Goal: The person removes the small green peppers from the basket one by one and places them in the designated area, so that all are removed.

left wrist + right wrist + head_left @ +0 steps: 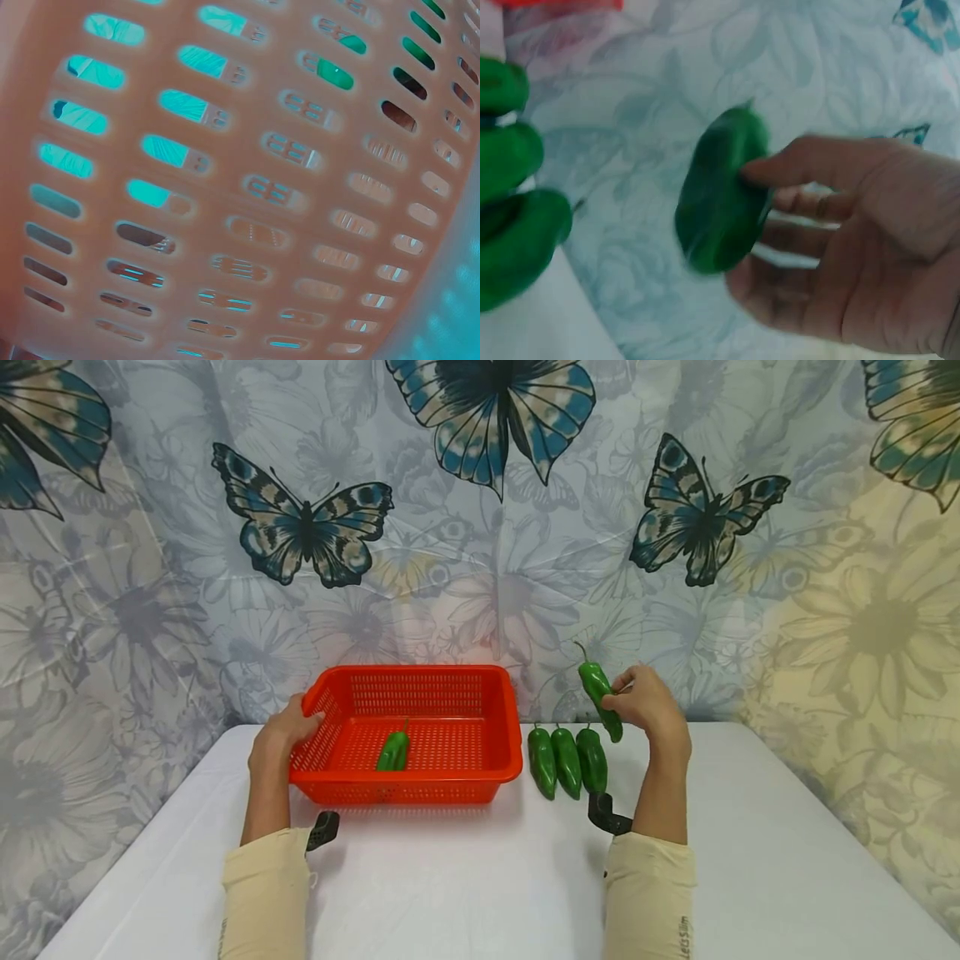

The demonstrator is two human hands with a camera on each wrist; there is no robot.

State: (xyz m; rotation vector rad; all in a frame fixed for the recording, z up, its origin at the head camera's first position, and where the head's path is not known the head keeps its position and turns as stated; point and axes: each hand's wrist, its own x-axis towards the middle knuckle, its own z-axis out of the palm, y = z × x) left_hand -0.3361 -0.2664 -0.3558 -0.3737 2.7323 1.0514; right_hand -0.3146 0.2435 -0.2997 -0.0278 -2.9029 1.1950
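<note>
My right hand (pixel 651 700) pinches a long green chili pepper (pixel 597 687) between thumb and fingers, stem up and tilted, raised over the back of the table. The right wrist view shows this pepper (pixel 721 187) at the fingertips. Just below and left, three green peppers, the nearest to the hand being this one (pixel 592 762), lie side by side. My left hand (pixel 279 732) grips the left rim of a red plastic basket (pixel 435 792), thumb over the edge. Green peppers (pixel 393 752) lie inside the basket. The left wrist view is filled by its slotted wall (pixel 225 202).
A white-covered table (pixel 465 885) carries everything. Behind its back edge hangs a cloth (pixel 517 602) printed with butterflies and flowers. The row of peppers sits close to the basket's right side. Dark wrist-worn devices (pixel 324 831) project inward from both forearms.
</note>
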